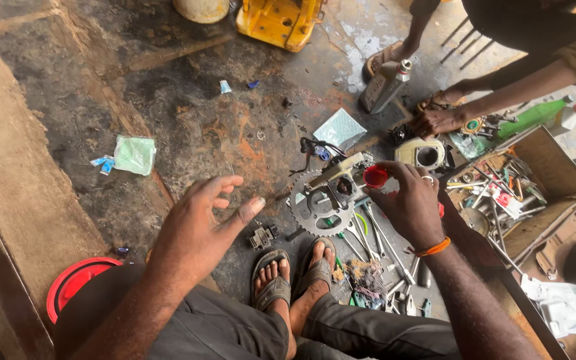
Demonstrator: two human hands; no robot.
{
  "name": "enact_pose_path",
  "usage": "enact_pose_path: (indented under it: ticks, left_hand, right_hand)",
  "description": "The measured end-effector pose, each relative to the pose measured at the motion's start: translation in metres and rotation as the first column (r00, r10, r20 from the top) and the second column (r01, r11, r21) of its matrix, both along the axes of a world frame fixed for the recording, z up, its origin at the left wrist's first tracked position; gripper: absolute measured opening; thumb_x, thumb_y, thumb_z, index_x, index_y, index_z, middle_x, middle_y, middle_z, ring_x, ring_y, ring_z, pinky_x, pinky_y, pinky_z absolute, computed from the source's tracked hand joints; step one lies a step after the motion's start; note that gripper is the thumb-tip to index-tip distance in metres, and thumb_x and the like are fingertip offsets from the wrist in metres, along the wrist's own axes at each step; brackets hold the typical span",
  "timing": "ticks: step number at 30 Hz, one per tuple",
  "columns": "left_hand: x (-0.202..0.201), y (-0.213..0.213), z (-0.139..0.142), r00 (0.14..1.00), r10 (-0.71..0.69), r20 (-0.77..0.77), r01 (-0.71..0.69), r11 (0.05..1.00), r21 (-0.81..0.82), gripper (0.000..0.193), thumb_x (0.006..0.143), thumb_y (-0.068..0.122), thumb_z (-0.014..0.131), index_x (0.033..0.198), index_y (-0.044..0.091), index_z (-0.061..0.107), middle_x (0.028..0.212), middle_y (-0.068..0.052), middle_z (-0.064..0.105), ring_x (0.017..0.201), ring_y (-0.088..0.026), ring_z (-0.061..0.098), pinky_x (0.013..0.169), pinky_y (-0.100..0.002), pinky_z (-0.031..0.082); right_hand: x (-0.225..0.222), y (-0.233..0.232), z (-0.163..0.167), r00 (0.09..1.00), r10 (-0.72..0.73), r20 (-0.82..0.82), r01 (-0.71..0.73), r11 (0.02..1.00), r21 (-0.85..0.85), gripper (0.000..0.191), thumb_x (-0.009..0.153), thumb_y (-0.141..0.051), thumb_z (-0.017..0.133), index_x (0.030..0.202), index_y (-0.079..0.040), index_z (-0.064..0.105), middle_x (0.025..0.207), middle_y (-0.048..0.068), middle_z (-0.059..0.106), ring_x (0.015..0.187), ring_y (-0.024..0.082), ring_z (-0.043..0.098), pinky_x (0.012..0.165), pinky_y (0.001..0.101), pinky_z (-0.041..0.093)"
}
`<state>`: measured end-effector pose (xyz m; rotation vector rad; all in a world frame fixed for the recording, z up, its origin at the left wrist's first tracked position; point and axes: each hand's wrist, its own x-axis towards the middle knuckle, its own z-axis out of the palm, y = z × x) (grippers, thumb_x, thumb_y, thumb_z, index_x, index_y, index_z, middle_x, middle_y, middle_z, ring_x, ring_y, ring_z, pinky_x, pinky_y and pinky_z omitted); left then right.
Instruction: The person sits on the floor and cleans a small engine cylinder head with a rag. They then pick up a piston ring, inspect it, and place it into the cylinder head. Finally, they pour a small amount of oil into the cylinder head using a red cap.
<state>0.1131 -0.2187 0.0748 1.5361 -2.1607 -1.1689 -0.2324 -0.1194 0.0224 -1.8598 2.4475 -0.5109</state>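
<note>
Though fingers (405,175) cover it, red cap (375,176).

The person sits over a dirty concrete floor (188,120). The left hand (198,227) is spread in the air with nothing in it, above the knee. The right hand (411,203) pinches a small red cap (375,176) just above a toothed sprocket (320,210) and several loose wrenches (375,237). To the right stands a wooden toolbox (548,160). Another person's hand (438,122) rests near a green bottle (531,117).
</note>
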Motion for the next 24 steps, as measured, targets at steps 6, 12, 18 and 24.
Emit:
enact_pose_path:
  ticks: [6, 12, 18, 24]
  left_hand:
    - [0.010, -0.005, -0.014, 1.000, 0.004, 0.025, -0.004, 1.000, 0.008, 0.073, 0.087, 0.062, 0.063, 0.143, 0.016, 0.057, 0.135, -0.012, 0.060, 0.121, -0.024, 0.064, 0.098, -0.046, 0.055]
    - [0.007, -0.008, -0.012, 1.000, -0.005, -0.006, 0.005, 1.000, 0.002, 0.071, 0.087, 0.062, 0.064, 0.139, 0.014, 0.056, 0.136, -0.012, 0.060, 0.123, -0.026, 0.063, 0.099, -0.045, 0.054]
    - [0.002, -0.007, -0.009, 0.999, -0.045, 0.008, 0.045, 0.999, 0.027, 0.075, 0.086, 0.061, 0.064, 0.144, 0.016, 0.056, 0.135, -0.012, 0.061, 0.124, -0.026, 0.063, 0.099, -0.046, 0.054]
    - [0.001, -0.007, -0.011, 0.999, -0.043, 0.025, 0.042, 0.999, 0.020, 0.075, 0.084, 0.061, 0.066, 0.143, 0.015, 0.056, 0.133, -0.012, 0.062, 0.123, -0.026, 0.063, 0.097, -0.046, 0.055]
  right_hand:
    - [-0.001, -0.010, -0.010, 0.997, 0.034, -0.074, -0.033, 0.999, 0.018, 0.051, 0.083, -0.042, 0.083, 0.125, -0.017, 0.068, 0.115, 0.008, 0.072, 0.115, 0.031, 0.062, 0.105, 0.0564, 0.036]
    - [-0.006, -0.013, -0.019, 0.994, 0.027, -0.102, -0.020, 0.997, 0.072, 0.054, 0.083, -0.042, 0.082, 0.128, -0.018, 0.066, 0.114, 0.009, 0.071, 0.118, 0.035, 0.060, 0.111, 0.0584, 0.033]
    - [-0.013, -0.014, -0.025, 0.994, 0.030, -0.103, -0.020, 0.995, 0.098, 0.056, 0.082, -0.041, 0.082, 0.130, -0.019, 0.065, 0.114, 0.010, 0.070, 0.125, 0.041, 0.056, 0.113, 0.0588, 0.031]
    - [-0.015, -0.016, -0.027, 0.992, 0.050, -0.120, -0.038, 0.994, 0.104, 0.057, 0.083, -0.044, 0.082, 0.131, -0.019, 0.065, 0.117, 0.011, 0.069, 0.126, 0.041, 0.055, 0.114, 0.0593, 0.030]
